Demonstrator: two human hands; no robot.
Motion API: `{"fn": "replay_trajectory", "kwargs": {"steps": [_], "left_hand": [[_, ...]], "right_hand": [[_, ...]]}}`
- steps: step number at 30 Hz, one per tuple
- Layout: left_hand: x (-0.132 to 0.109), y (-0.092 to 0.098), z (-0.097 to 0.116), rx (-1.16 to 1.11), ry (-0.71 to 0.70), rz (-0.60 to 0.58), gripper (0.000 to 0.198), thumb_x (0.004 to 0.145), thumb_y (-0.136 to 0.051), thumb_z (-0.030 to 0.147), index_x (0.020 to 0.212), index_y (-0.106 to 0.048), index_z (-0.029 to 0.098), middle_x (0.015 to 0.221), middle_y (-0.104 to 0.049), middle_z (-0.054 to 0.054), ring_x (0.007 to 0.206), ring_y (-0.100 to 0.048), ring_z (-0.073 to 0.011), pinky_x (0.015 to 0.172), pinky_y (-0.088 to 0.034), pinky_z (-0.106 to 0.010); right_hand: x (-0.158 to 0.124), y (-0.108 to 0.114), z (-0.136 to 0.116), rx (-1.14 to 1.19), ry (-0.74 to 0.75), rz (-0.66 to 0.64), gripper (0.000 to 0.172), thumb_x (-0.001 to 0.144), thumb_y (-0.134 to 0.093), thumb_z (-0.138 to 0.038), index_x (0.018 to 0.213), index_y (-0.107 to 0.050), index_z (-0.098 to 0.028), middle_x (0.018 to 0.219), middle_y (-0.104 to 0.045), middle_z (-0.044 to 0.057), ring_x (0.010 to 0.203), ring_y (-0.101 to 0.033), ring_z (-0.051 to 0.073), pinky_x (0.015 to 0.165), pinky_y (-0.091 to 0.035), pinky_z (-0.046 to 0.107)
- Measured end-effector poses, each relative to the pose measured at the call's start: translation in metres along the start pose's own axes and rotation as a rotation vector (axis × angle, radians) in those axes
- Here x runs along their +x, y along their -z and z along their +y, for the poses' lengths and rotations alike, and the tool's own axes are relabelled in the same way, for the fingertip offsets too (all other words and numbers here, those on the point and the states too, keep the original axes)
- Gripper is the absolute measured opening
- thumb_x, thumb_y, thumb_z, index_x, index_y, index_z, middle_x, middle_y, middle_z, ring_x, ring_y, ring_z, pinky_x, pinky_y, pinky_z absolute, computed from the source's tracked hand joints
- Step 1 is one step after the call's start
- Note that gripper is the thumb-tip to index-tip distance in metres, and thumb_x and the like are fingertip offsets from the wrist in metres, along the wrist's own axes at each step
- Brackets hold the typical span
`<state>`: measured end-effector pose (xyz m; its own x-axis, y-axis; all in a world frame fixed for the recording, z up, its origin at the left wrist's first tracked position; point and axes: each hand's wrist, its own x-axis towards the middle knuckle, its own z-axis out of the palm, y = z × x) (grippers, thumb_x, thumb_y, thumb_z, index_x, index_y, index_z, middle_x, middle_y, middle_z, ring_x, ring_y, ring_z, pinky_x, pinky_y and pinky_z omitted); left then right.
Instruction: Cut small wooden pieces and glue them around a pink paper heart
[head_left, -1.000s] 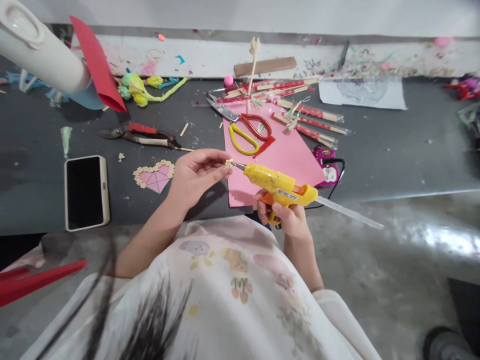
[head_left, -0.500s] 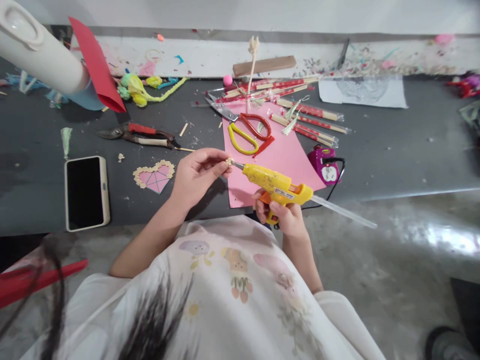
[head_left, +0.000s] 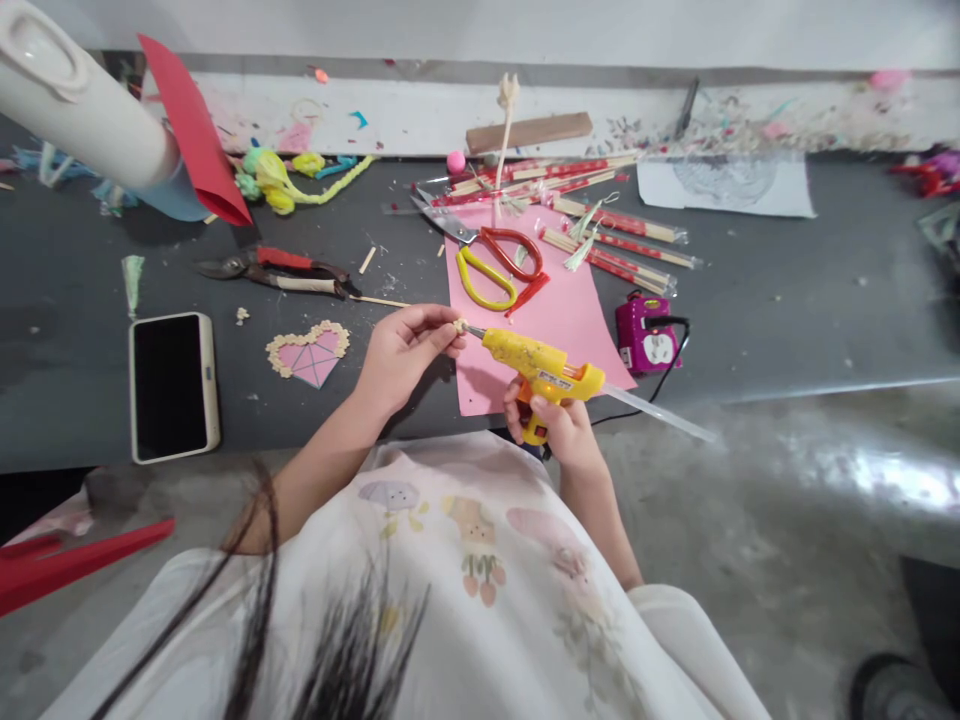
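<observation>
our left hand (head_left: 405, 355) pinches a pale cluster (head_left: 460, 326) at the left edge of the pink sheet (head_left: 561, 300); our right hand (head_left: 568, 432) grips a glue gun (head_left: 531, 362), nozzle (head_left: 474, 330) at the cluster. left of the sheet lies a heart (head_left: 313, 360).

No readable text, brands or numbers. Yellow glue gun (head_left: 529, 356): white label (head_left: 556, 380) on its side, dark print too small to make out. Purple box (head_left: 634, 328) right of the glue gun: pale markings, possibly lettering, illegible. Red wrappers (head_left: 622, 221) beyond the glue gun: nothing legible.
</observation>
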<state>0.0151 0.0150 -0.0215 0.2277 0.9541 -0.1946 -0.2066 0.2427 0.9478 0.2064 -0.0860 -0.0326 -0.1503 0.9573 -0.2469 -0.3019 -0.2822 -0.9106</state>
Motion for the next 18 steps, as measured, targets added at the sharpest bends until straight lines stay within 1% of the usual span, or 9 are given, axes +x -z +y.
{"fn": "replay_trajectory", "kwargs": {"steps": [6, 14, 18], "left_hand": [[0.0005, -0.003, 0.0, -0.048, 0.037, 0.008, 0.032, 0.067, -0.086, 0.036, 0.086, -0.072, 0.015, 0.073, -0.072, -0.001, 0.064, -0.069, -0.0095, 0.061, -0.055, -0.019], [0.0013, -0.0034, -0.0014, -0.048, 0.054, 0.013, 0.036, 0.065, -0.087, 0.039, 0.087, -0.072, 0.015, 0.073, -0.072, -0.002, 0.064, -0.069, -0.0115, 0.063, -0.056, -0.023], [0.002, -0.0034, -0.0019, -0.045, 0.062, 0.011, 0.036, 0.065, -0.087, 0.039, 0.087, -0.072, 0.015, 0.073, -0.073, -0.003, 0.064, -0.069, -0.0113, 0.062, -0.055, -0.022]], "right_hand": [[0.0026, 0.0016, 0.0021, 0.035, -0.059, 0.033, 0.034, 0.08, -0.066, -0.054, 0.084, -0.061, -0.021, 0.067, -0.063, 0.0, 0.048, -0.056, 0.011, 0.042, -0.044, 0.025], [0.0036, 0.0013, 0.0014, 0.046, -0.045, 0.014, 0.033, 0.082, -0.065, -0.052, 0.081, -0.06, -0.019, 0.068, -0.061, 0.0, 0.049, -0.056, 0.01, 0.043, -0.045, 0.024], [0.0038, 0.0014, 0.0017, 0.058, -0.02, 0.001, 0.031, 0.085, -0.064, -0.049, 0.08, -0.06, -0.019, 0.068, -0.06, 0.0, 0.049, -0.056, 0.01, 0.044, -0.045, 0.023]]}}
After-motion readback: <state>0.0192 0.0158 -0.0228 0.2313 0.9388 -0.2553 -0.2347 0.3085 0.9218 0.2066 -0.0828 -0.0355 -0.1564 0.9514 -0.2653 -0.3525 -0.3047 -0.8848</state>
